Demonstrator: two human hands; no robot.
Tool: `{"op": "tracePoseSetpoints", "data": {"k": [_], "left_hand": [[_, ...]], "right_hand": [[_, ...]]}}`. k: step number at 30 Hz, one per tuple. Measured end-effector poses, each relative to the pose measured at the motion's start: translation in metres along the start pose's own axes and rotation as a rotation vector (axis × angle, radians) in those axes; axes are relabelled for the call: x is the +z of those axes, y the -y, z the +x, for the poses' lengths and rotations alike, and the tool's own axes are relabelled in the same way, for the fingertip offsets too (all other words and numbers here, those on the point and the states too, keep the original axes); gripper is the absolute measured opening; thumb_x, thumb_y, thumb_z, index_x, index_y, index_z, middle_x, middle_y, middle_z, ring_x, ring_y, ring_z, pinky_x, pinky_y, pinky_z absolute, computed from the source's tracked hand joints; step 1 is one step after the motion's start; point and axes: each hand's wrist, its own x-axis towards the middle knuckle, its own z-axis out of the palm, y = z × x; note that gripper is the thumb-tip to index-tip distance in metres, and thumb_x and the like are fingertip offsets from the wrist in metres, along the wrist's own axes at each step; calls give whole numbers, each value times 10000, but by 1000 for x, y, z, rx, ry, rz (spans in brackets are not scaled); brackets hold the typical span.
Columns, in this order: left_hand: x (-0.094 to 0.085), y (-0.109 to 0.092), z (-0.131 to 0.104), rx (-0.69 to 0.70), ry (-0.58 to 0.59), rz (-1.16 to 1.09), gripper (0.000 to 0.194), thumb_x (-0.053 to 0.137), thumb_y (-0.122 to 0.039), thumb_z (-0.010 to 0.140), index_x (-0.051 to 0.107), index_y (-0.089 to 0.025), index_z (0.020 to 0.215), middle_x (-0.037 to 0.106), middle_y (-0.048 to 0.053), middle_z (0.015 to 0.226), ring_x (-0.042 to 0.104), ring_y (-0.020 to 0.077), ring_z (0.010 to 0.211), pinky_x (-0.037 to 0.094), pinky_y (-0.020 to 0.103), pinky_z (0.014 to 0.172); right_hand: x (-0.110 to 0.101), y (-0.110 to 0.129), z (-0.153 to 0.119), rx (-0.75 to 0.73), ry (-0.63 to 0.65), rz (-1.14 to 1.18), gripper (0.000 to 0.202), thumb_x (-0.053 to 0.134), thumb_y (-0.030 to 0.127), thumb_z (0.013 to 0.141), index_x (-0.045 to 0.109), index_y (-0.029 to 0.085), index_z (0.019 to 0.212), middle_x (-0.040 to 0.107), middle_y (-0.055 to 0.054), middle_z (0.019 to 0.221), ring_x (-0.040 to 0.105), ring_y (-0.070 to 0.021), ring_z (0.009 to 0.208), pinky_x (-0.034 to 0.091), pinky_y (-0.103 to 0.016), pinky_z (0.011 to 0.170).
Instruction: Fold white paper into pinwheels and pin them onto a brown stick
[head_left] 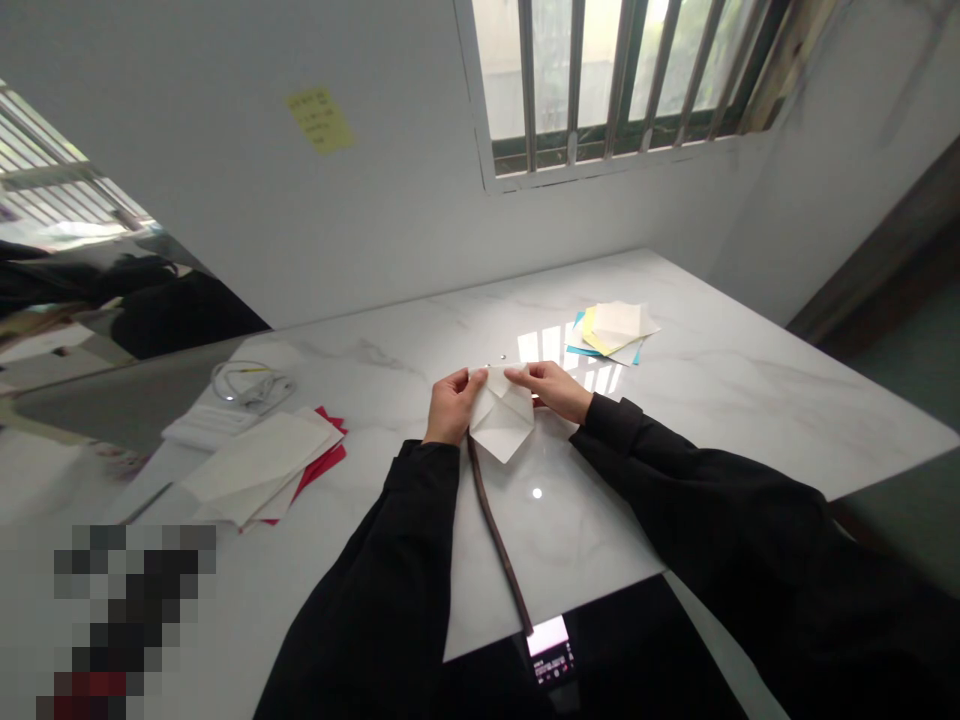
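Between my two hands is a folded sheet of white paper (504,425), raised over the table, with crease lines and a pointed lower end. My left hand (452,402) pinches its upper left edge, thumb in front. At the upper right edge, my right hand (556,388) grips the same paper with the thumb on top and fingers behind. A thin dark brown stick-like strip (495,530) runs from below my left hand down to a lit phone screen (551,650) at the table's near edge.
White and red paper sheets (262,465) lie at the left, beside a coiled white cable (251,385). White, yellow and blue papers (615,328) sit at the back right of the marble-patterned table (750,400). A barred window (600,80) and a yellow note (319,120) are on the wall.
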Motion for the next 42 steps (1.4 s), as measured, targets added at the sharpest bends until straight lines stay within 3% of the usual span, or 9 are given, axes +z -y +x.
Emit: {"op": "tracePoseSetpoints", "data": {"k": [4,14,24,35,42], "left_hand": [[1,-2,-1,7,-1,-2,484,847,-604,713,749,-140,808,716,42,758,562,146,619,407,245,550],[1,3,3,-8,-51,-26,559,786,-697,721,693,-145,725,602,7,624,498,130,575,364,236,514],[3,-5,-2,-4,11,31,531,798,-665,724,714,-142,761,637,11,674,484,122,579,341,234,519],[1,1,2,-38,-39,-40,542,822,-672,690,720,-146,773,640,12,655,496,125,561,356,238,518],[3,-2,0,-44,-37,-52,543,821,-674,685,712,-147,759,632,15,644,508,130,551,364,244,501]], "right_hand": [[-1,2,1,-19,-39,-17,552,744,703,794,731,151,814,679,-37,798,627,-132,705,510,-228,608],[-4,-5,6,-77,-38,-76,525,759,661,772,735,136,777,646,-34,734,541,-113,632,457,-236,567],[0,3,1,-51,-65,-37,580,754,718,751,717,141,788,622,-28,741,554,-118,655,475,-228,573],[-3,4,4,-101,-137,-31,614,738,752,747,622,154,671,512,10,612,483,-92,558,423,-211,495],[1,8,-7,-10,111,-96,430,884,486,714,742,153,946,729,-56,891,641,-142,730,519,-220,596]]}}
